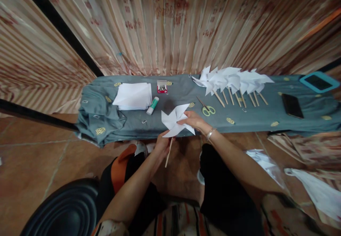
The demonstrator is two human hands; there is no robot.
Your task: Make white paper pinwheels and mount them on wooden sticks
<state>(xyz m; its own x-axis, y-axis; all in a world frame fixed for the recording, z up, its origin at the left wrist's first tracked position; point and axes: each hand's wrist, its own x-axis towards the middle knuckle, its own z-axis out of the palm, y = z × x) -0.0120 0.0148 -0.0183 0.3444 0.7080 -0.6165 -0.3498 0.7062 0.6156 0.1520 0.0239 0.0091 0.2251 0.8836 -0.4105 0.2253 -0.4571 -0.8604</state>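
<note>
A white paper pinwheel (174,120) hangs over the near edge of a long bench covered in grey-green cloth (239,122). My right hand (193,119) pinches the pinwheel at its centre from the right. My left hand (162,145) grips the thin wooden stick (168,153) just under the paper; the stick points down toward my lap.
On the cloth lie a stack of white paper squares (133,95), a glue stick (152,106), a small red box (161,86), yellow-handled scissors (207,109), a row of several finished pinwheels (231,81), a black phone (292,105) and a blue-framed tablet (319,81). A curtain hangs behind.
</note>
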